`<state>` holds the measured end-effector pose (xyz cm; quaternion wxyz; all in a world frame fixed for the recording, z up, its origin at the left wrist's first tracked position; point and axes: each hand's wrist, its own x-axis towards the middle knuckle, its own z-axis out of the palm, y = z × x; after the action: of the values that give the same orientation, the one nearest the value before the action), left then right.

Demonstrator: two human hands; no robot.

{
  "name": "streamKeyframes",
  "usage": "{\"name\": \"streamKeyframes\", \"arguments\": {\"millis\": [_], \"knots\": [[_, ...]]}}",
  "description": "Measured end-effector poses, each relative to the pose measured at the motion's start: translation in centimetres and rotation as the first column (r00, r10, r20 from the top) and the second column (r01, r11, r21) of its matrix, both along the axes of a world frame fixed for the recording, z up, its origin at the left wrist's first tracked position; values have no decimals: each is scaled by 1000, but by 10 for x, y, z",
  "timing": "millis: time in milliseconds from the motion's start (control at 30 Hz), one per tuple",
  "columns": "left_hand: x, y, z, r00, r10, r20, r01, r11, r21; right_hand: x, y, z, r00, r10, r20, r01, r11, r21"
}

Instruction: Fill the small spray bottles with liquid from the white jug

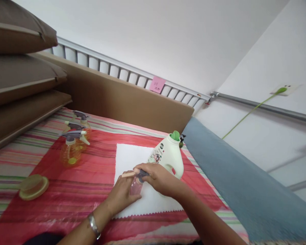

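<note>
White radiator slats (pixel 114 71) run along the back wall, a pink note (pixel 157 84) stuck to them, a brown board (pixel 112 98) in front. And down on the striped cloth (pixel 10 192), across the red sheet (pixel 102 149), here's the action: a small pink bottle (pixel 136 188), over the white mat (pixel 129 154), nearer its left edge than its right! Left hand (pixel 122 194) has fingers and thumb curled about the body; right hand (pixel 160 177) is closed over the grey spray head (pixel 142 173) on top. Whether the base touches the mat, can't tell; the hands hide it.

Danger here? A slack left grip could let the body spin with any twist of the head. Squeeze too hard with the head loose, and whatever's inside might spill.

Watch that big white jug (pixel 174 156) at the mat's far right, just beyond the right hand: a careless elbow or wrist could bump it. Behind it peeks a dark pump top (pixel 183 137). Well off left, amber spray bottles (pixel 71 153) cluster near the red sheet's far left corner, a round yellowish dish (pixel 33 187) on its left edge, both clear of the hands.
</note>
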<state>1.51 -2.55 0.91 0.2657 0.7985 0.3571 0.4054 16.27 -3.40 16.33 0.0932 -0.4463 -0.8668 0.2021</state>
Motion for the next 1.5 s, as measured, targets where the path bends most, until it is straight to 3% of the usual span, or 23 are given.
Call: {"name": "streamKeyframes", "arguments": {"millis": [100, 200, 233, 300, 367, 400, 467, 533, 600, 667, 733, 833, 933, 1000, 1133, 1167, 1233, 1300, 1333, 1367, 1400, 1500], "knots": [[-3, 1, 7, 1000, -13, -18, 13, 1000, 16, 0, 2, 10, 989, 141, 49, -141, 990, 13], [-7, 2, 11, 1000, -17, 4, 17, 1000, 20, 0, 0, 16, 982, 184, 41, -188, 978, 90], [-8, 3, 11, 999, -2, 35, 2, 1000, 11, 2, -1, 14, 988, 153, 7, -153, 981, 123], [-11, 7, 10, 988, 60, 140, -56, 998, -37, 7, -2, 2, 988, -8, -153, 37, 982, 187], [-13, 11, 9, 955, 122, 272, -83, 985, -149, 13, -4, -23, 881, -231, -413, 305, 944, 122], [-15, 13, 10, 930, 142, 338, -70, 974, -217, 14, -5, -39, 769, -337, -543, 409, 912, 12], [-18, 14, 13, 879, 159, 449, -1, 943, -333, 11, -10, -75, 574, -499, -649, 368, 865, -340], [-20, 13, 17, 838, 150, 525, 70, 925, -375, 1, -16, -107, 405, -666, -627, 200, 734, -650], [-22, 10, 20, 817, 113, 566, 127, 922, -367, -12, -23, -128, 232, -819, -525, -71, 524, -848], [-23, 5, 22, 801, 75, 595, 179, 917, -357, -23, -27, -138, 162, -895, -415, -350, 341, -872], [-24, 3, 23, 770, 46, 637, 238, 905, -353, -28, -29, -140, 151, -911, -383, -532, 251, -808], [-27, 2, 26, 691, 19, 722, 351, 865, -359, -29, -29, -141, 87, -907, -413, -608, 280, -743], [-31, 4, 31, 613, 84, 785, 383, 837, -389, -27, -28, -144, 1, -904, -428, -539, 360, -761], [-33, 5, 34, 576, 155, 802, 356, 836, -417, -27, -28, -145, -66, -893, -445, -481, 419, -770], [-35, 9, 41, 472, 236, 850, 360, 828, -430, -32, -27, -141, -217, -802, -556, -349, 596, -723], [-36, 9, 42, 438, 244, 865, 374, 826, -422, -32, -27, -139, -229, -791, -567, -341, 611, -714], [-38, 10, 46, 384, 246, 890, 402, 823, -401, -31, -26, -133, -170, -833, -526, -414, 545, -729], [-39, 10, 48, 357, 235, 904, 423, 822, -381, -29, -27, -129, -24, -891, -453, -509, 401, -762], [-40, 10, 49, 351, 230, 908, 433, 820, -375, -28, -27, -128, 35, -899, -436, -521, 355, -776], [-41, 10, 49, 343, 230, 911, 442, 816, -372, -28, -27, -127, 60, -895, -442, -507, 354, -786], [-42, 10, 49, 332, 236, 913, 451, 811, -373, -28, -28, -126, 49, -879, -475, -466, 400, -789], [-46, 11, 49, 264, 272, 925, 494, 786, -372, -31, -29, -122, -59, -755, -653, -213, 649, -731]]}}
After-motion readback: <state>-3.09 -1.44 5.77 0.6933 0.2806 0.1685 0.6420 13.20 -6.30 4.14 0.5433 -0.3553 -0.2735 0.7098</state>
